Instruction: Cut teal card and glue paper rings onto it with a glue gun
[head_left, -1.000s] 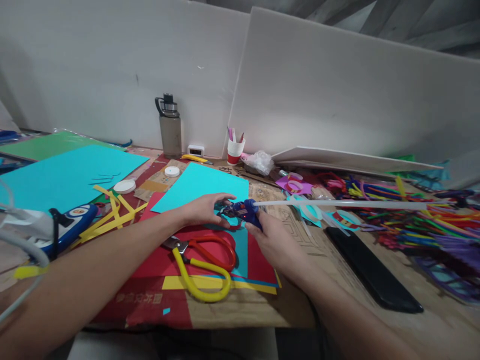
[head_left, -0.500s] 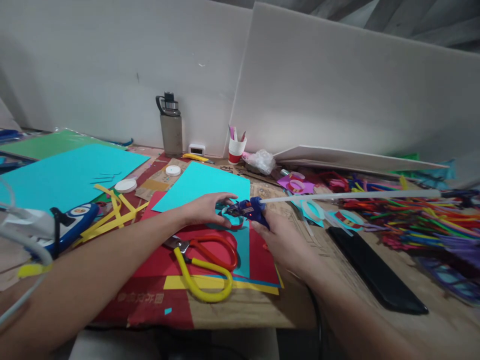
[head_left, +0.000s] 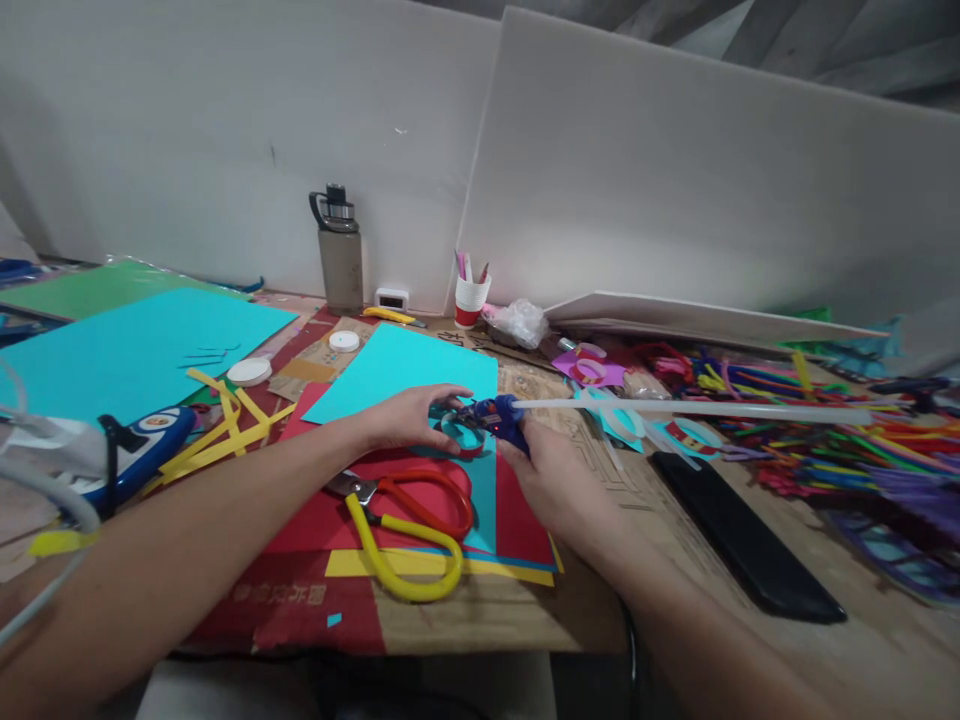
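My right hand grips a blue glue gun, and a long white glue stick runs out of its back to the right. The gun's nozzle points left, at a small paper ring with a red lower edge. My left hand curls its thumb and fingers about the ring's left side. Part of the ring is hidden behind the fingers and the nozzle. Under both hands lie cyan paper and red paper. Scissors with one red and one yellow handle rest just in front.
A bottle and a paper cup of pens stand along the back. Yellow paper strips and a blue-white device are at left. To the right lie a black slab, more paper rings and colourful pipe cleaners.
The free end of the glue stick has dipped slightly as the glue gun tilts. Both hands stay at nearly the same spot, and the whole view has shifted a little.
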